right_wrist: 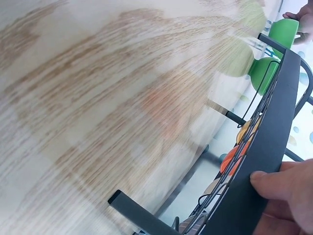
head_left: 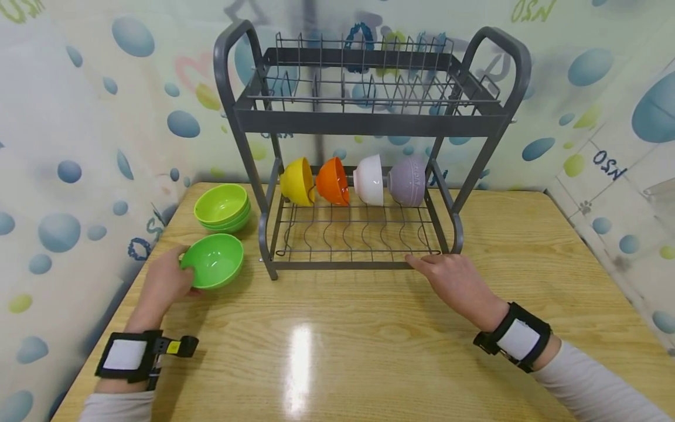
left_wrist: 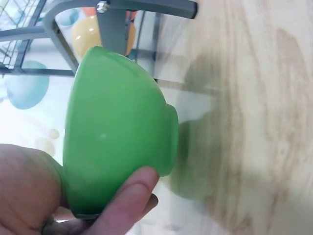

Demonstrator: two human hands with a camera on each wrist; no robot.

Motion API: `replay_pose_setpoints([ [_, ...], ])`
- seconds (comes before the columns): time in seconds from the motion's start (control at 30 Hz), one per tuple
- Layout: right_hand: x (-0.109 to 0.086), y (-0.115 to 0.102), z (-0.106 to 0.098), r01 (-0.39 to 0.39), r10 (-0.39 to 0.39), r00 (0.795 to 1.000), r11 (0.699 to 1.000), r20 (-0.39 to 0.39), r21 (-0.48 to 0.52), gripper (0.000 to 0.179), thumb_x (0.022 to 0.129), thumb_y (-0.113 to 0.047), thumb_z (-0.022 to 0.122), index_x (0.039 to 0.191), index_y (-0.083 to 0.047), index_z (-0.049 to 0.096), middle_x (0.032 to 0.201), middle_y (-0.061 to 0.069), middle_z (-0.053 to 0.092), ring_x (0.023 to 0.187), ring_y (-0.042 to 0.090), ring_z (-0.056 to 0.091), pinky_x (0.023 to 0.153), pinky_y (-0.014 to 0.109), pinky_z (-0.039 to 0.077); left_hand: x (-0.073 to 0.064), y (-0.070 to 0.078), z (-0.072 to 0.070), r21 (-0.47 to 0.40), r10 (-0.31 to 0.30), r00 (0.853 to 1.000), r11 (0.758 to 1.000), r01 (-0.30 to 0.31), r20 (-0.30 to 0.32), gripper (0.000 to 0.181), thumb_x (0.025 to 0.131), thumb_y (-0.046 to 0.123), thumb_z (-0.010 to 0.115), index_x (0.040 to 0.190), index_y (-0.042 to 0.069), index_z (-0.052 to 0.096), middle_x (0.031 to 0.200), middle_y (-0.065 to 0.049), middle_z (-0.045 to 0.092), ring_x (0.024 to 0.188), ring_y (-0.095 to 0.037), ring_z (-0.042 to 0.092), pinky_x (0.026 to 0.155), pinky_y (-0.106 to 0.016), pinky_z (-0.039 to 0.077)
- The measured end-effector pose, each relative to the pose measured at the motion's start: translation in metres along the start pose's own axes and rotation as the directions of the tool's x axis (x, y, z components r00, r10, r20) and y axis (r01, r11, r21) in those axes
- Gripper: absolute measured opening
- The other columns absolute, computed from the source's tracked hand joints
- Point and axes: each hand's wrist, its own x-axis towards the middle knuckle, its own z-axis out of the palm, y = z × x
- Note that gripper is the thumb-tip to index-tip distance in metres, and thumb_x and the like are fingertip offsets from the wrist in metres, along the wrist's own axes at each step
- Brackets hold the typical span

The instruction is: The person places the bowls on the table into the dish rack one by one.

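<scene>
My left hand (head_left: 170,275) pinches the rim of a green bowl (head_left: 213,262), thumb inside and fingers beneath. In the left wrist view the bowl (left_wrist: 117,127) is held above the table with its foot toward the wood. Just behind it a stack of lime-green bowls (head_left: 221,205) stands on the table. At the front right of a dark two-tier dish rack (head_left: 343,265), my right hand (head_left: 457,284) grips the lower front bar. On the rack's lower tier, a yellow bowl (head_left: 297,181), an orange bowl (head_left: 333,181), a white bowl (head_left: 369,180) and a purple bowl (head_left: 407,181) stand on edge in a row.
The rack's upper tier (head_left: 369,124) has wire slots and a tall curved handle at each end. Behind the wooden table (head_left: 369,351) rises a wall (head_left: 132,105) with a balloon pattern. Another patterned wall (head_left: 622,193) borders the right side.
</scene>
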Motion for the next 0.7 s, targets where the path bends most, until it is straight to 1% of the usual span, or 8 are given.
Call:
replay_pose_setpoints([
  [0.1, 0.001, -0.001, -0.001, -0.002, 0.003, 1.0, 1.0, 0.006, -0.002, 0.046, 0.08, 0.011, 0.063, 0.117, -0.016, 0.07, 0.088, 0.005, 0.075, 0.059, 0.011, 0.062, 0.041, 0.015, 0.027, -0.003, 0.003, -0.005, -0.063, 0.005, 1.0, 0.998, -0.006, -0.019, 0.058, 0.085, -0.004, 0.041, 0.139, -0.018, 0.028, 0.121, -0.045, 0.042, 0.073, -0.039, 0.066, 0.054, -0.035, 0.058],
  [0.23, 0.001, -0.001, -0.002, -0.006, 0.006, 1.0, 1.0, 0.013, 0.004, 0.046, 0.08, 0.012, 0.063, 0.116, -0.016, 0.07, 0.089, 0.005, 0.075, 0.059, 0.011, 0.061, 0.041, 0.015, 0.027, -0.01, 0.01, -0.014, -0.09, 0.043, 0.997, 0.995, -0.049, -0.064, 0.056, 0.086, -0.003, 0.041, 0.139, -0.017, 0.031, 0.118, -0.046, 0.044, 0.066, -0.038, 0.067, 0.052, -0.035, 0.058],
  [0.37, 0.001, -0.001, -0.002, -0.01, 0.01, 1.0, 1.0, 0.015, 0.008, 0.045, 0.08, 0.012, 0.062, 0.116, -0.015, 0.07, 0.089, 0.006, 0.075, 0.057, 0.009, 0.059, 0.041, 0.015, 0.026, -0.018, 0.02, -0.023, -0.109, 0.1, 0.991, 0.988, -0.109, -0.086, 0.054, 0.089, -0.001, 0.041, 0.14, -0.016, 0.031, 0.117, -0.047, 0.047, 0.068, -0.039, 0.068, 0.054, -0.038, 0.058],
  [0.4, 0.001, -0.001, -0.002, -0.012, 0.012, 1.0, 1.0, 0.016, 0.009, 0.045, 0.081, 0.012, 0.062, 0.116, -0.015, 0.07, 0.089, 0.006, 0.075, 0.057, 0.009, 0.059, 0.041, 0.015, 0.026, -0.02, 0.023, -0.025, -0.092, 0.121, 0.987, 0.987, -0.13, -0.101, 0.053, 0.09, 0.0, 0.043, 0.14, -0.015, 0.033, 0.118, -0.046, 0.048, 0.072, -0.04, 0.068, 0.055, -0.04, 0.058],
  [0.47, 0.001, -0.001, -0.001, -0.014, 0.013, 1.0, 1.0, 0.014, 0.013, 0.045, 0.081, 0.012, 0.062, 0.115, -0.014, 0.07, 0.09, 0.006, 0.075, 0.057, 0.009, 0.059, 0.041, 0.014, 0.026, -0.025, 0.031, -0.029, -0.066, 0.155, 0.98, 0.984, -0.164, -0.123, 0.051, 0.091, 0.001, 0.045, 0.139, -0.014, 0.035, 0.116, -0.046, 0.051, 0.076, -0.043, 0.068, 0.055, -0.039, 0.058],
  [0.57, 0.001, -0.001, -0.001, -0.018, 0.018, 1.0, 1.0, 0.017, 0.017, 0.045, 0.081, 0.013, 0.061, 0.115, -0.014, 0.071, 0.091, 0.007, 0.075, 0.057, 0.01, 0.059, 0.041, 0.014, 0.026, -0.032, 0.044, -0.031, -0.075, 0.184, 0.975, 0.978, -0.193, -0.122, 0.05, 0.094, 0.003, 0.047, 0.14, -0.011, 0.036, 0.115, -0.044, 0.054, 0.075, -0.04, 0.068, 0.054, -0.037, 0.058],
  [0.63, 0.001, -0.001, -0.001, -0.02, 0.02, 1.0, 1.0, 0.022, 0.018, 0.045, 0.081, 0.013, 0.061, 0.115, -0.014, 0.071, 0.091, 0.007, 0.075, 0.058, 0.01, 0.06, 0.041, 0.015, 0.026, -0.037, 0.053, -0.032, -0.132, 0.192, 0.977, 0.97, -0.203, -0.092, 0.05, 0.095, 0.003, 0.046, 0.142, -0.008, 0.035, 0.114, -0.043, 0.055, 0.066, -0.031, 0.069, 0.051, -0.032, 0.057],
  [0.7, 0.001, -0.001, -0.002, -0.021, 0.021, 0.999, 1.0, 0.028, 0.016, 0.045, 0.081, 0.013, 0.06, 0.116, -0.015, 0.07, 0.091, 0.006, 0.075, 0.057, 0.009, 0.059, 0.041, 0.015, 0.026, -0.041, 0.062, -0.032, -0.185, 0.21, 0.976, 0.958, -0.218, -0.061, 0.049, 0.095, 0.002, 0.046, 0.142, -0.007, 0.036, 0.112, -0.042, 0.056, 0.063, -0.024, 0.068, 0.049, -0.03, 0.057],
])
